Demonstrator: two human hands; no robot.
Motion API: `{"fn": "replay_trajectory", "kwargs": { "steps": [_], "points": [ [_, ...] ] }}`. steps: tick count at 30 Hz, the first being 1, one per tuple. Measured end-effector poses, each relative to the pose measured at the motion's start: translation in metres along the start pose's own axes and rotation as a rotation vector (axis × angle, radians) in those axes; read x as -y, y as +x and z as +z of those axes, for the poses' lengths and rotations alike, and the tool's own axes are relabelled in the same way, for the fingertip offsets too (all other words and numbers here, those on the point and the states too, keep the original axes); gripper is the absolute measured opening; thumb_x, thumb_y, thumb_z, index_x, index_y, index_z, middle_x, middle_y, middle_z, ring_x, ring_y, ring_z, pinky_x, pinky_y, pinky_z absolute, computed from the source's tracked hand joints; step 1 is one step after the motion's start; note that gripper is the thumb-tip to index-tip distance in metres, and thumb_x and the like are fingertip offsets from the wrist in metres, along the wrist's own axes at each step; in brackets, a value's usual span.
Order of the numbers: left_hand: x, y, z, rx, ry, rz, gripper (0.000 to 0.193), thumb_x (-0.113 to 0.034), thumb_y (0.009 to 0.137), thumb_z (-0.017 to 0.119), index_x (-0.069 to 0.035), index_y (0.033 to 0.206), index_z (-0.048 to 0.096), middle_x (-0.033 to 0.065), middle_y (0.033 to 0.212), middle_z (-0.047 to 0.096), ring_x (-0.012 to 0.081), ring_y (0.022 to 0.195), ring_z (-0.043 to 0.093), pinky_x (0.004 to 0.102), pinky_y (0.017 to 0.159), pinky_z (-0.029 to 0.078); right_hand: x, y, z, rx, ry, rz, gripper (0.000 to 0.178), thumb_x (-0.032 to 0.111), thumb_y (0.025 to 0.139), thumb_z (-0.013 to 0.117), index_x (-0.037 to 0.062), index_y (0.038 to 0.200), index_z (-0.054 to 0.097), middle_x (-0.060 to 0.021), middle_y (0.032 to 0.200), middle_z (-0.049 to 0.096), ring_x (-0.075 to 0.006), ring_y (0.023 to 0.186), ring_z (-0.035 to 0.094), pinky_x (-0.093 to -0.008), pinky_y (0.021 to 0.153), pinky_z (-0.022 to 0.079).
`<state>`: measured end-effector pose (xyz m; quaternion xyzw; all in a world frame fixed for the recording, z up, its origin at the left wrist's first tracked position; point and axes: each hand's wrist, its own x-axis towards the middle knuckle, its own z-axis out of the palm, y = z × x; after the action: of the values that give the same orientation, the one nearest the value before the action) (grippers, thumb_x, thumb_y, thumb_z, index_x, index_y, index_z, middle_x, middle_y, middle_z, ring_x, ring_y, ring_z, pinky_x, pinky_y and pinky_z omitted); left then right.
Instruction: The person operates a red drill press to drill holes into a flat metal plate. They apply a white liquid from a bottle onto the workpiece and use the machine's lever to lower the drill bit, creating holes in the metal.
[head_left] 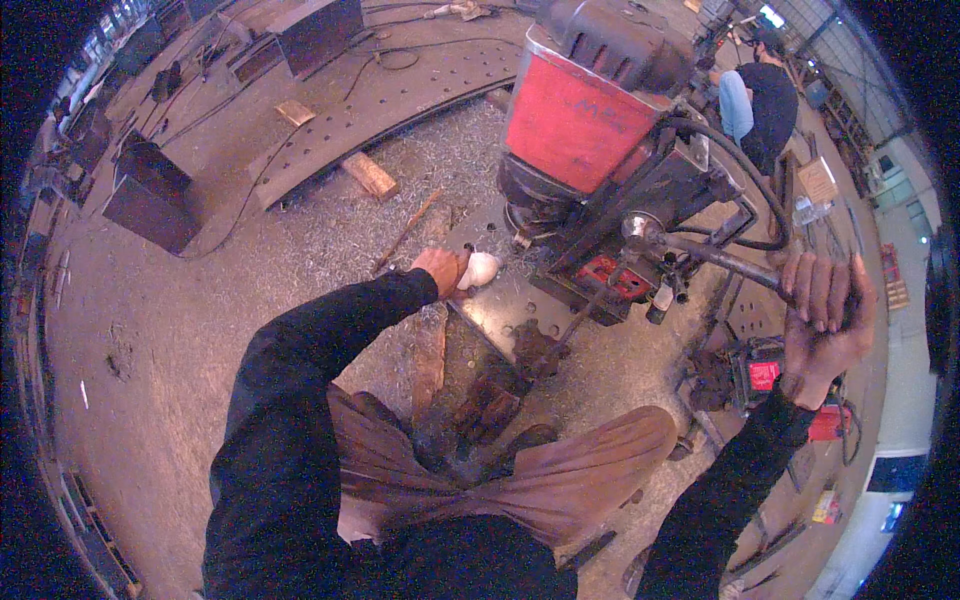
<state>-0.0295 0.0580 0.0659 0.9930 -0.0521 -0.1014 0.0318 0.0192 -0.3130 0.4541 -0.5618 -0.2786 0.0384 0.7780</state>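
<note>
A large red and black magnetic drill (575, 125) stands in front of me on a steel plate (490, 310) with drilled holes. My right hand (828, 310) is closed round the end of the drill's feed lever (725, 262), out to the right. My left hand (440, 270) is closed on a small white rounded thing (480, 270), perhaps a bottle or a cloth; its kind is unclear. It is held low over the plate, just left of the drill's cutting end (520, 240).
Metal shavings (330, 225) litter the ground. Wooden blocks (370, 175) lie by a long perforated steel plate (400, 115). A black cable loops off the drill. Steel box sections (150, 195) stand at left. Another person (765, 100) crouches at far right, near a red machine (830, 422).
</note>
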Motion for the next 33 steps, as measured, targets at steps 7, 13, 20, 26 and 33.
{"fn": "replay_trajectory", "kwargs": {
  "steps": [7, 13, 20, 26, 33],
  "points": [
    [-0.001, -0.001, -0.001, -0.006, 0.012, 0.02, 0.069, -0.046, 0.083, 0.067, 0.003, 0.127, 0.047, 0.0176, 0.085, 0.069, 0.0348, 0.078, 0.069, 0.0457, 0.064, 0.055, -0.002, -0.001, 0.008, -0.073, -0.025, -0.034, 0.051, 0.025, 0.099, 0.04, 0.0203, 0.049, 0.028, 0.0009, 0.043, 0.026, -0.0146, 0.043, 0.03, -0.0319, 0.058, 0.036],
    [0.004, 0.004, 0.008, -0.036, 0.004, 0.029, 0.066, -0.044, 0.082, 0.068, 0.004, 0.122, 0.048, 0.0177, 0.082, 0.068, 0.0352, 0.076, 0.069, 0.0457, 0.062, 0.055, 0.001, 0.0, 0.001, -0.015, -0.044, -0.01, 0.051, 0.024, 0.098, 0.039, 0.0206, 0.048, 0.027, 0.0009, 0.045, 0.027, -0.0126, 0.045, 0.028, -0.0314, 0.063, 0.036],
    [0.003, 0.003, 0.006, -0.032, -0.006, 0.035, 0.075, -0.05, 0.075, 0.075, 0.005, 0.119, 0.05, 0.0185, 0.08, 0.068, 0.0354, 0.075, 0.069, 0.0456, 0.064, 0.055, 0.001, -0.001, 0.007, -0.132, -0.08, -0.002, 0.052, 0.024, 0.099, 0.039, 0.0206, 0.048, 0.026, 0.0019, 0.044, 0.025, -0.0127, 0.046, 0.027, -0.0312, 0.061, 0.034],
    [0.0, 0.004, 0.005, -0.032, -0.008, 0.027, 0.081, -0.054, 0.071, 0.077, 0.006, 0.119, 0.051, 0.0184, 0.079, 0.068, 0.0353, 0.074, 0.069, 0.045, 0.065, 0.056, 0.001, 0.0, 0.009, -0.1, -0.066, -0.018, 0.053, 0.024, 0.099, 0.04, 0.0205, 0.048, 0.026, 0.0021, 0.044, 0.025, -0.0127, 0.045, 0.026, -0.0307, 0.059, 0.033],
    [0.003, 0.005, 0.01, -0.054, -0.027, 0.018, 0.083, -0.055, 0.071, 0.076, 0.006, 0.121, 0.05, 0.0183, 0.078, 0.068, 0.0355, 0.073, 0.069, 0.0448, 0.064, 0.055, 0.0, 0.0, 0.005, -0.136, -0.096, -0.032, 0.051, 0.026, 0.099, 0.042, 0.0193, 0.049, 0.031, -0.0004, 0.043, 0.029, -0.016, 0.041, 0.031, -0.0324, 0.053, 0.036]
  ]
}}
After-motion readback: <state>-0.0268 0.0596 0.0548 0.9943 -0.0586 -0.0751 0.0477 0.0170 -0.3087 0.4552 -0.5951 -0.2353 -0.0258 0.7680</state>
